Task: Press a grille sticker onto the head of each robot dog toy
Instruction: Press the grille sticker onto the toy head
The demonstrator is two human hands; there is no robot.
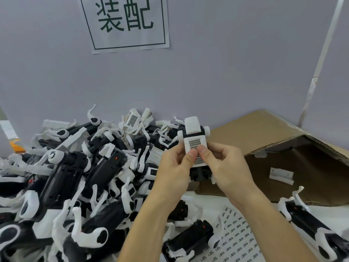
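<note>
Above the heap of black-and-white plastic robot dogs (pixel 62 178), both hands gripped one white toy's head (pixel 194 137), left hand (pixel 174 167) and right hand (pixel 224 163) thumbs pressing its grey grille sticker (pixel 195 144); uneven pressure might skew or crease it.

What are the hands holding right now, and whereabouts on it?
Both the left hand and right hand hold one black-and-white plastic robot dog toy by its white head, thumbs pressing on the grey grille sticker.
</note>
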